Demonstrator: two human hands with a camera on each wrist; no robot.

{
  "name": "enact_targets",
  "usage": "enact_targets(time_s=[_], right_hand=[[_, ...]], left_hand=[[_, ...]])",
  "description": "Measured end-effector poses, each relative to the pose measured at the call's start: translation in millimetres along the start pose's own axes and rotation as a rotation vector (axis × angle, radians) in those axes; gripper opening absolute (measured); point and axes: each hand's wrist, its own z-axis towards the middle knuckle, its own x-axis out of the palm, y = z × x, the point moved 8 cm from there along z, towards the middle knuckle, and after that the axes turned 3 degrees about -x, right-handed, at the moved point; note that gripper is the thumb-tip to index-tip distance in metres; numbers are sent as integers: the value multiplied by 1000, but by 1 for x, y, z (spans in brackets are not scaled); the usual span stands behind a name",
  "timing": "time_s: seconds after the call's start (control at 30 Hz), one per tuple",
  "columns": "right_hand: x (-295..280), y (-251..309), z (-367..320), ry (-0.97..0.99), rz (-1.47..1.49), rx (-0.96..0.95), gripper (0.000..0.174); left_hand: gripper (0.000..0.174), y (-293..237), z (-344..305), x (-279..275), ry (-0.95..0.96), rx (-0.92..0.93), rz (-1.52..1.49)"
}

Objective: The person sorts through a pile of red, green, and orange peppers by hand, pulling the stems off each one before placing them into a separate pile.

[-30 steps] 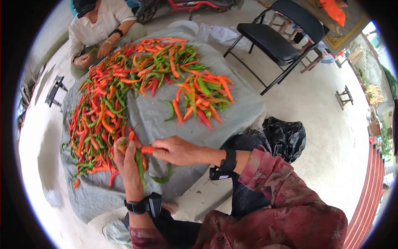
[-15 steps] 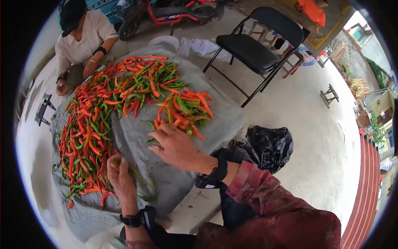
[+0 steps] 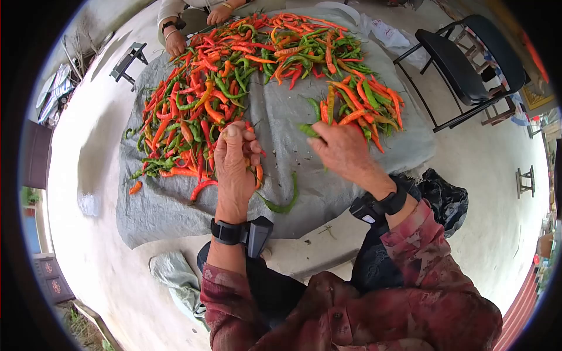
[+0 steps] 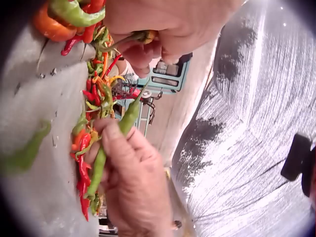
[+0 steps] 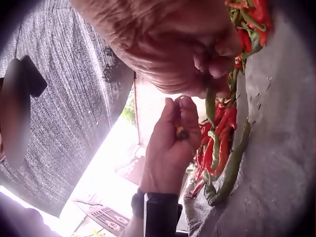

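Observation:
Curled fingers of my left hand grip a pepper, mostly hidden; its yellow-orange end and thin stem show in the left wrist view. My right hand pinches a green pepper between thumb and fingers, just left of the smaller pepper pile. The left hand is at the near right edge of the large red, orange and green pile. A lone curved green pepper lies on the grey sheet between the hands.
Another person's hands rest at the far edge of the large pile. A black folding chair stands at the right, a black plastic bag near my right arm, and a small stool at the far left.
The orange-red pepper that was between my hands is gone from them. My right hand went to the smaller pile and now holds a green pepper. The head view has shifted.

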Motion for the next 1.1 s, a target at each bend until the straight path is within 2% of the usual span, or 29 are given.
enact_targets(time_s=[0.03,0.07,0.1,0.13,0.17,0.23,0.3,0.37,0.6,0.67,0.8,0.87,0.9,0.97,1.0,1.07,1.1], right_hand=[[-11,-12,1,-59,-71,58,22],[-17,-20,3,-54,-73,51,22],[-40,-19,2,-276,-239,-29,25],[-57,-13,-4,-496,-403,-110,27],[-54,-13,-3,-493,-403,-113,27],[-44,-7,1,-448,-116,-213,28],[-4,2,3,-135,384,-99,24],[20,28,0,-55,511,-236,25],[35,44,4,122,343,-125,28],[42,45,-2,157,297,-210,25],[39,40,-7,122,329,-276,23],[28,24,0,144,444,-139,22],[23,18,2,146,445,-138,22],[2,-7,9,-4,397,-34,26],[-2,-16,12,-3,399,-33,26],[-23,-44,13,-215,386,71,31],[-27,-51,14,-213,390,73,31]], left_hand=[[38,-2,-1,-3,-7,4,-5],[41,4,-3,-1,40,-102,-145],[44,11,-5,2,90,-209,-284],[43,15,-4,1,129,-227,-296],[43,18,-4,-2,126,-226,-299],[31,18,-4,2,209,-203,-342],[27,18,-6,11,262,-179,-388],[25,19,-10,22,318,-165,-434],[38,14,-8,19,303,-58,-380],[37,6,-7,12,264,15,-269],[31,-16,-8,0,175,96,-149],[28,-18,-4,-13,178,113,-121],[25,-20,-4,-18,181,131,-92],[23,-20,-4,-27,131,124,-43],[21,-21,-3,-31,113,141,41],[20,-23,-6,-33,92,154,129],[19,-28,-10,-28,78,208,358]])
